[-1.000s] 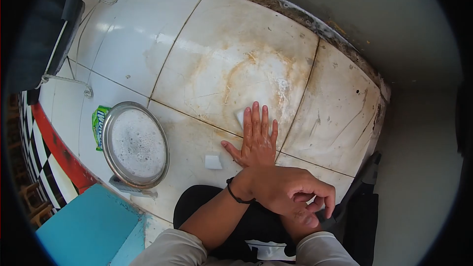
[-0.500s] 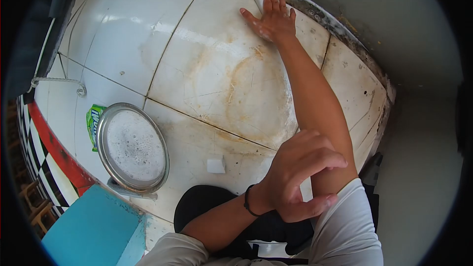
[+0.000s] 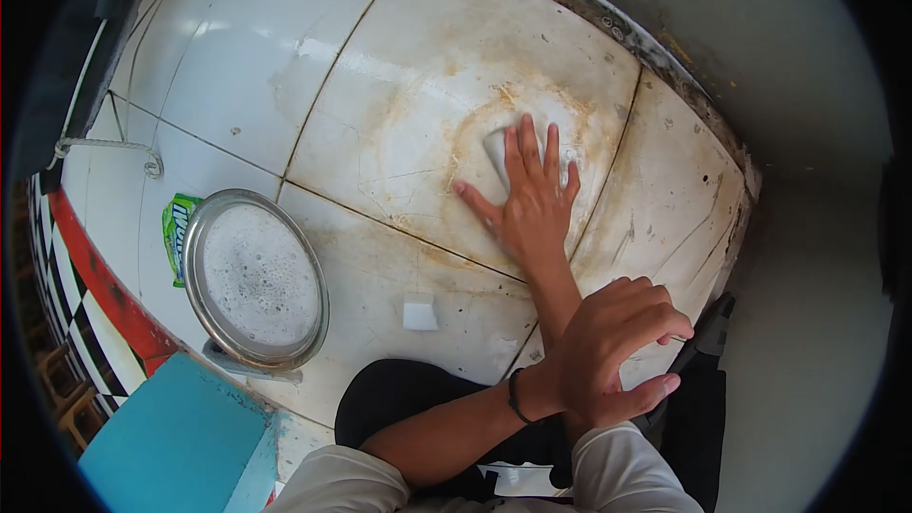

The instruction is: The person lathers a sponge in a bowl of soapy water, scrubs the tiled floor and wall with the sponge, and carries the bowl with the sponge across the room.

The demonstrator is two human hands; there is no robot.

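The person's right hand lies palm down on the white tiled floor, over the large stained tile nearer the far edge than the person. Its grip is spread: fingers straight and slightly apart, thumb out to the side, resting over a white pad that shows between thumb and forefinger. The pad sits flat, within a brown ring-shaped stain.

The left hand crosses above the right forearm; whether the 2 touch cannot be told. Its grip is loosely curled, with a gap between thumb and fingers. A black band circles that wrist.

A 2nd white piece lies by itself on the floor, near the person's dark-clothed knee. Toward the floor's left edge stands a round metal basin filled with foamy liquid. A green packet is partly hidden behind its rim on the left. The floor's left edge carries a red strip; a grey wall rises along the right edge.
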